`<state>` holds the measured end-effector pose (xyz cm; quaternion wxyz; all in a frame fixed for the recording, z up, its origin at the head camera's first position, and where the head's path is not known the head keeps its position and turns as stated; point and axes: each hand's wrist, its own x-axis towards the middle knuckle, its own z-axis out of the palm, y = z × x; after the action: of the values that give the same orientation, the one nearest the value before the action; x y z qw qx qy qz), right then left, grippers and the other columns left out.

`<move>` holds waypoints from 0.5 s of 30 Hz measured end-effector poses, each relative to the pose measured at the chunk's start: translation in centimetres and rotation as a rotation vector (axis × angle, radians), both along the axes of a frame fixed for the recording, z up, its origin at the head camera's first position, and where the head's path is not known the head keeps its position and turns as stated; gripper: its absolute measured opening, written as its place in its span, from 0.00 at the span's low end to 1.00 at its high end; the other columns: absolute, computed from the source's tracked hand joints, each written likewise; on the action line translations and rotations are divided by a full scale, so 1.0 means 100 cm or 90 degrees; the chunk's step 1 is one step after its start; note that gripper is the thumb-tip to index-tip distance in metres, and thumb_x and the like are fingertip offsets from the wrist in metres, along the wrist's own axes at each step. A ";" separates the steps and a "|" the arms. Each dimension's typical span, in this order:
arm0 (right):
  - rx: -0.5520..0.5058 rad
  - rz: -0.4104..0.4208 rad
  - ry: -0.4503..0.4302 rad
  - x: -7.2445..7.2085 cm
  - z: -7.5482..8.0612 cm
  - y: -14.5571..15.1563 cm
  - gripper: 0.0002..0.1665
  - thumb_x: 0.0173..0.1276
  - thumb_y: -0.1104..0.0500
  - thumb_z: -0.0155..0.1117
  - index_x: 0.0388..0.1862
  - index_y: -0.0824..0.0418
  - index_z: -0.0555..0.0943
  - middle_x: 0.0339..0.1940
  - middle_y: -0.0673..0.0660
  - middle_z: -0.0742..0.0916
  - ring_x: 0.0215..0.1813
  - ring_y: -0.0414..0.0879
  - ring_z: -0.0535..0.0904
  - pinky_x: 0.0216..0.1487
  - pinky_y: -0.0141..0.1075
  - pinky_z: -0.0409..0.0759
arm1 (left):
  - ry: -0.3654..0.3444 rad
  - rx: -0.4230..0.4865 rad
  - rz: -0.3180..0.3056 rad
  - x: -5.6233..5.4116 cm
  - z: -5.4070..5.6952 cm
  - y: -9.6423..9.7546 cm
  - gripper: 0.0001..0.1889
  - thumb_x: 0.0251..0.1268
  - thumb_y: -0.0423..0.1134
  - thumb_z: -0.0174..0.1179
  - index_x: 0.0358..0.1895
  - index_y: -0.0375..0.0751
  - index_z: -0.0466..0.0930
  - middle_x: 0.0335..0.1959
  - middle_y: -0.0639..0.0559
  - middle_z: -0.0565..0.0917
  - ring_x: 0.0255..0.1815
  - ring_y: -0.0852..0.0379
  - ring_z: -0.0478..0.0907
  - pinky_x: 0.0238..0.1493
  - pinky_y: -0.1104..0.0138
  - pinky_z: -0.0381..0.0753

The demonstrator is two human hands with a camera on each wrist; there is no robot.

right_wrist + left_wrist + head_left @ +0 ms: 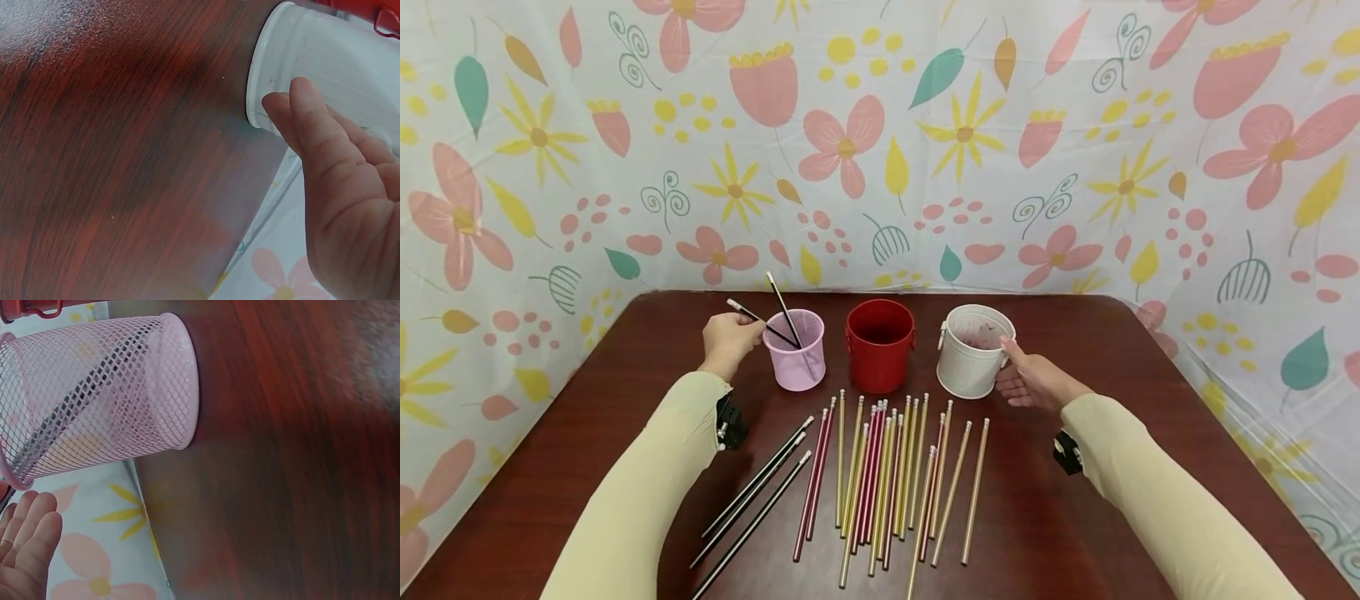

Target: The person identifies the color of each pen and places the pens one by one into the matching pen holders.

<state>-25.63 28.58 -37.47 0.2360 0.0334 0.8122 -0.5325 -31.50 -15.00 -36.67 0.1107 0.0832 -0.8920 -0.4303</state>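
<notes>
My left hand [728,340] is at the left rim of a pink mesh pencil cup [790,367], pinching a black pencil [743,311] that slants down into it. A second black pencil [782,307] leans inside the same cup. Through the mesh in the left wrist view, a dark pencil [81,394] shows. On the right, a white bucket [964,367] stands upright. My right hand [1037,379] holds its right side, thumb at the rim and the other fingers along the outer wall. Part of the left thumb is cut off in the left wrist view.
Between the two containers stands a red bucket [880,367]. Several gold and dark red pencils [880,483] lie spread across the table [1052,533]. Several black pencils [752,492] lie to their left. A flower-patterned sheet [880,167] hangs behind the table's back edge.
</notes>
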 end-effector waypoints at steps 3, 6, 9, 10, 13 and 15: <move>0.001 -0.004 0.000 0.000 0.000 0.000 0.57 0.73 0.32 0.20 0.62 0.90 0.56 0.65 0.83 0.64 0.67 0.71 0.63 0.62 0.54 0.69 | -0.020 0.028 -0.012 0.002 -0.002 0.000 0.14 0.56 0.38 0.59 0.36 0.29 0.85 0.17 0.51 0.83 0.15 0.69 0.74 0.21 0.76 0.70; 0.000 -0.013 0.000 0.000 0.000 -0.001 0.57 0.72 0.32 0.20 0.62 0.89 0.56 0.65 0.83 0.64 0.67 0.71 0.63 0.62 0.53 0.69 | -0.040 0.072 -0.038 0.004 -0.005 0.000 0.16 0.59 0.38 0.58 0.40 0.25 0.83 0.20 0.47 0.84 0.16 0.67 0.78 0.21 0.77 0.75; 0.004 -0.012 0.003 0.000 0.000 -0.001 0.57 0.73 0.32 0.20 0.62 0.89 0.57 0.65 0.83 0.64 0.67 0.71 0.63 0.62 0.53 0.69 | -0.051 0.111 -0.061 0.007 -0.008 0.000 0.20 0.65 0.42 0.56 0.43 0.22 0.80 0.23 0.42 0.85 0.17 0.64 0.80 0.22 0.74 0.79; 0.003 -0.011 0.003 0.000 0.000 -0.001 0.57 0.73 0.32 0.20 0.62 0.89 0.57 0.65 0.83 0.64 0.67 0.70 0.63 0.62 0.53 0.69 | -0.052 0.117 -0.069 0.008 -0.009 0.000 0.22 0.67 0.43 0.54 0.43 0.21 0.80 0.24 0.40 0.85 0.18 0.64 0.80 0.23 0.73 0.80; 0.008 -0.009 0.003 0.001 0.000 -0.001 0.57 0.73 0.32 0.20 0.62 0.89 0.57 0.65 0.82 0.64 0.67 0.70 0.63 0.62 0.54 0.68 | -0.066 0.139 -0.098 0.012 -0.014 -0.001 0.25 0.70 0.47 0.51 0.43 0.20 0.79 0.26 0.39 0.85 0.20 0.60 0.82 0.26 0.69 0.82; 0.012 -0.007 0.003 0.001 0.000 -0.001 0.57 0.73 0.32 0.20 0.62 0.89 0.57 0.65 0.82 0.64 0.67 0.71 0.62 0.63 0.54 0.67 | -0.101 0.155 -0.148 0.015 -0.018 -0.005 0.26 0.71 0.47 0.51 0.43 0.19 0.78 0.26 0.37 0.85 0.23 0.56 0.84 0.29 0.65 0.83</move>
<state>-25.55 28.44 -37.51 0.2312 0.0388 0.8177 -0.5258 -30.00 -15.50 -38.50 -0.0211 0.0261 -0.8428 -0.5371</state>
